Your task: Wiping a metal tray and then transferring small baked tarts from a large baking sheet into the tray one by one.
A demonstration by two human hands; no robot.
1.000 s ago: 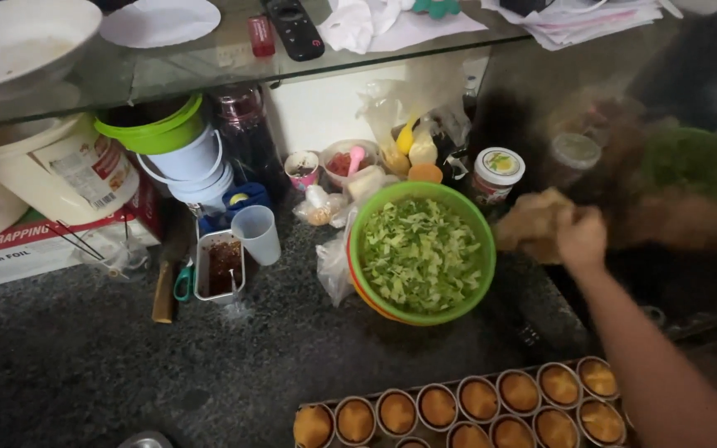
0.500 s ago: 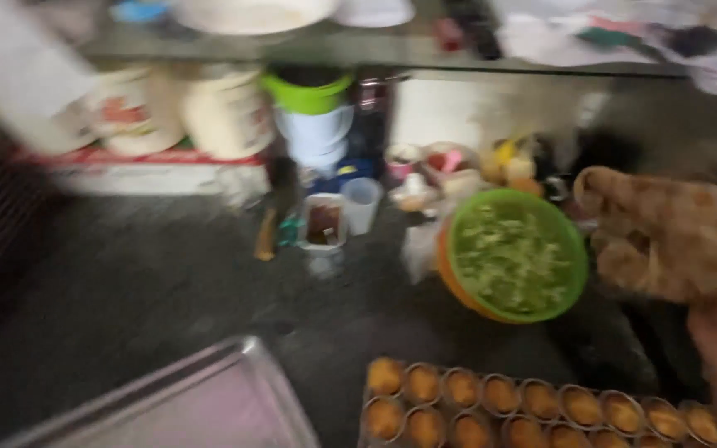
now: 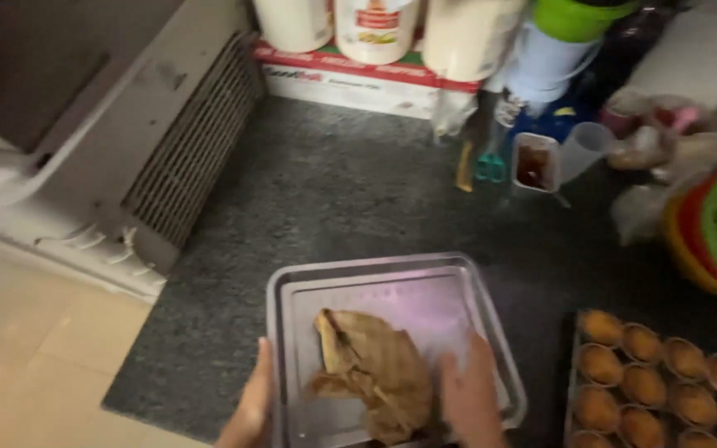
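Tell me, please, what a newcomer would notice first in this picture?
First comes the square silver metal tray at the lower middle of the dark speckled counter, with a brown folded flatbread lying in it. The left hand holds the tray's left rim, and the right hand rests beside the bread. At the lower right sit rows of golden-brown muffins in paper cups.

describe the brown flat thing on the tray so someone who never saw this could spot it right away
On the dark speckled counter, find the square metal tray at the bottom centre, left of the rack of small golden cakes. The brown grilled flatbread lies folded on the tray's lower half, between the left hand on the rim and the right hand beside it. It is the only wide, flat, stripe-marked food; the cakes are small and round.
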